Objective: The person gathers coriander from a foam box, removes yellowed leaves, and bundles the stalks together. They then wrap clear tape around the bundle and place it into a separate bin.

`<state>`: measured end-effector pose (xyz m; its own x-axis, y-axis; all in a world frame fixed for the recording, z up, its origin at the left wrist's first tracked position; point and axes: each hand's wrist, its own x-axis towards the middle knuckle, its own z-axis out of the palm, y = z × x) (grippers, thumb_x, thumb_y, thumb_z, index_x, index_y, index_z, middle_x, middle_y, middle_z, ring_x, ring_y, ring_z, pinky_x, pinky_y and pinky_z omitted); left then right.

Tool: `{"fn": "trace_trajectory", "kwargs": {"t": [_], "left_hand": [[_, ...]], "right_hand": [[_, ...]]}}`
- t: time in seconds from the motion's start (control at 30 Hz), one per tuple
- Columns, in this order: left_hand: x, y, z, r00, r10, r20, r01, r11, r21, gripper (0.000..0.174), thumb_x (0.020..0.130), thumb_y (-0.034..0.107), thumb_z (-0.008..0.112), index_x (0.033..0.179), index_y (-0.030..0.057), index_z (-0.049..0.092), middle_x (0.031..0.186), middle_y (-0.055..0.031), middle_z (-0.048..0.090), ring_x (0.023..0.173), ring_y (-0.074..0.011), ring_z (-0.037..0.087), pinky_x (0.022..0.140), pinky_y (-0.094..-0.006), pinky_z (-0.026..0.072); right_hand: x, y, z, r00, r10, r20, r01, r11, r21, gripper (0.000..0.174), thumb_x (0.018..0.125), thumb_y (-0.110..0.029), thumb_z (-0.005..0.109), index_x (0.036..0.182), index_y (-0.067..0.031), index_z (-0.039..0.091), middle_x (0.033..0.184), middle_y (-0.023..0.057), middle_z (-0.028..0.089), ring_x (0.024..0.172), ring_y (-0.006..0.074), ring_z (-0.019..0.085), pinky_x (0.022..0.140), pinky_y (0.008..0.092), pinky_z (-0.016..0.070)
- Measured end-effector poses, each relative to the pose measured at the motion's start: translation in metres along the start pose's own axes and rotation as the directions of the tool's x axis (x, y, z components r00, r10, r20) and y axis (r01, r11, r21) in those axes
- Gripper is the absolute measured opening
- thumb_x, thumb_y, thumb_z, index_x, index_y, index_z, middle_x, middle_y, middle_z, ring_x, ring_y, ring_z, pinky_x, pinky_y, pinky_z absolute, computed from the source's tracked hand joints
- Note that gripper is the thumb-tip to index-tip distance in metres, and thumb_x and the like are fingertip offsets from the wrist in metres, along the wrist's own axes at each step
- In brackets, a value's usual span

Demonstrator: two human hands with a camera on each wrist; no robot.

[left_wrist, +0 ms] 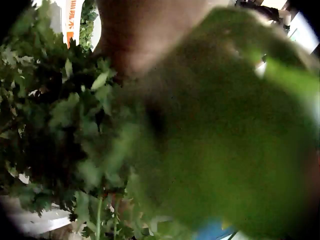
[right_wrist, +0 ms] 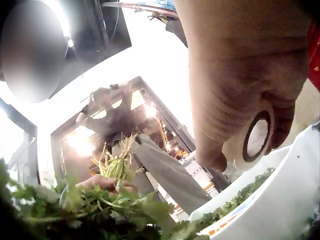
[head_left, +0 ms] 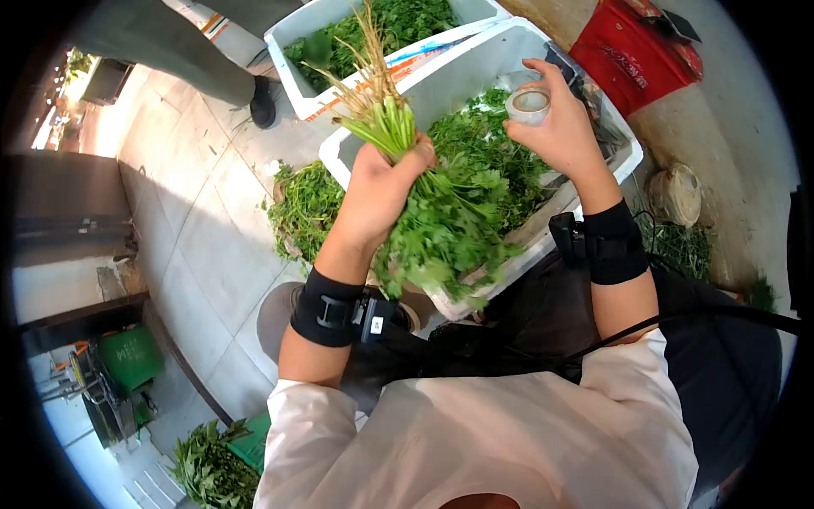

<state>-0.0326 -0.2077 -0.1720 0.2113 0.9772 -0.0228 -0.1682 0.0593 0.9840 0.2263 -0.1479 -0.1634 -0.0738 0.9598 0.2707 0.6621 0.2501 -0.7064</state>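
Observation:
My left hand grips a bunch of coriander around its stems. Pale roots point up and away, and the leaves hang over the near edge of a white foam box. In the left wrist view, blurred green leaves fill much of the picture. A roll of clear tape is held between the thumb and fingers of my right hand, above the box's right side. The right wrist view shows the tape roll from the side, against the fingers. Loose coriander lies inside the box below.
A second foam box of greens stands behind the first. More greens lie on the tiled floor at its left. Someone stands beyond, one trouser leg showing. A red bag and a round pale object are at the right.

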Motion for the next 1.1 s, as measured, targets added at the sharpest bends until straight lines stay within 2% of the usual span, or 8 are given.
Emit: {"fn": "trace_trajectory", "kwargs": {"t": [0.13,0.33,0.53,0.7,0.77,0.87,1.0,1.1], "left_hand": [[0.001,0.009,-0.015,0.975,0.028,-0.219,0.031,0.964,0.264,0.013,0.096,0.016,0.067,0.09,0.0049,0.064,0.082,-0.0009,0.064,0.081,-0.0121,0.06,0.078,-0.0288,0.0465],[-0.007,0.025,-0.081,0.807,0.391,-0.442,-0.206,0.888,0.411,0.024,0.098,0.022,0.071,0.096,-0.001,0.067,0.09,-0.007,0.073,0.087,-0.0119,0.064,0.083,-0.0281,0.0491],[-0.042,0.008,-0.095,0.754,0.258,-0.604,-0.037,0.935,0.353,0.02,0.098,0.016,0.069,0.097,-0.0032,0.065,0.088,-0.0068,0.07,0.079,-0.0143,0.067,0.075,-0.0285,0.0527],[-0.042,-0.015,-0.084,0.839,0.044,-0.543,0.054,0.985,0.163,0.023,0.097,0.023,0.071,0.095,0.0005,0.066,0.082,-0.0033,0.067,0.067,-0.0123,0.065,0.063,-0.0284,0.0518],[-0.034,-0.024,-0.077,0.891,-0.053,-0.45,0.084,0.995,0.049,0.027,0.096,0.027,0.073,0.098,0.0007,0.067,0.083,-0.0015,0.067,0.069,-0.0109,0.062,0.067,-0.028,0.0507],[-0.021,-0.021,-0.053,0.967,-0.076,-0.244,0.084,0.996,0.024,0.031,0.094,0.028,0.075,0.108,0.0021,0.065,0.093,-0.0006,0.066,0.082,-0.0109,0.06,0.077,-0.028,0.0484],[0.001,-0.039,-0.032,0.982,-0.048,-0.182,0.031,0.995,-0.096,0.046,0.096,0.014,0.068,0.133,-0.0003,0.045,0.117,-0.007,0.061,0.101,-0.0147,0.059,0.087,-0.0301,0.0507],[0.015,-0.035,-0.02,0.992,0.045,-0.114,-0.033,0.994,0.107,0.069,0.092,-0.004,0.058,0.149,0.0008,0.019,0.139,-0.0134,0.049,0.127,-0.0226,0.052,0.108,-0.0349,0.0439]], "right_hand": [[-0.002,-0.002,0.007,0.996,-0.065,0.057,0.064,0.998,0.012,0.082,0.071,-0.023,0.08,0.144,-0.0124,0.046,0.118,0.0162,0.068,0.109,0.0342,0.069,0.095,0.0417,0.0534],[-0.002,-0.002,0.018,0.973,-0.203,0.107,0.203,0.979,0.02,0.078,0.074,-0.022,0.08,0.145,-0.0126,0.048,0.117,0.0157,0.068,0.106,0.0321,0.07,0.093,0.0407,0.0539],[0.004,-0.011,0.025,0.965,-0.111,0.237,0.096,0.993,0.071,0.075,0.073,-0.019,0.081,0.141,-0.0096,0.052,0.112,0.0151,0.068,0.101,0.0277,0.07,0.091,0.0374,0.0536],[0.002,-0.009,0.035,0.891,-0.171,0.421,0.139,0.984,0.107,0.07,0.072,-0.022,0.085,0.135,-0.0072,0.059,0.108,0.0134,0.068,0.1,0.0242,0.068,0.091,0.035,0.0534],[0.0,-0.026,0.035,0.77,-0.154,0.619,0.025,0.977,0.212,0.066,0.072,-0.026,0.088,0.131,-0.0067,0.063,0.107,0.0113,0.068,0.099,0.0237,0.067,0.09,0.0339,0.0531],[-0.002,-0.051,0.029,0.659,-0.264,0.705,0.111,0.96,0.255,0.057,0.075,-0.019,0.087,0.127,-0.0096,0.068,0.13,0.0116,0.058,0.121,0.0243,0.059,0.104,0.036,0.045],[0.014,-0.076,0.012,0.554,-0.32,0.768,0.176,0.947,0.268,0.057,0.074,-0.017,0.087,0.128,-0.0115,0.069,0.142,0.0173,0.053,0.134,0.0316,0.05,0.112,0.0413,0.0384],[0.036,-0.083,0.019,0.487,-0.294,0.822,0.179,0.955,0.236,0.062,0.077,-0.019,0.086,0.135,-0.0108,0.066,0.148,0.0195,0.05,0.135,0.0315,0.05,0.113,0.0411,0.0373]]}}
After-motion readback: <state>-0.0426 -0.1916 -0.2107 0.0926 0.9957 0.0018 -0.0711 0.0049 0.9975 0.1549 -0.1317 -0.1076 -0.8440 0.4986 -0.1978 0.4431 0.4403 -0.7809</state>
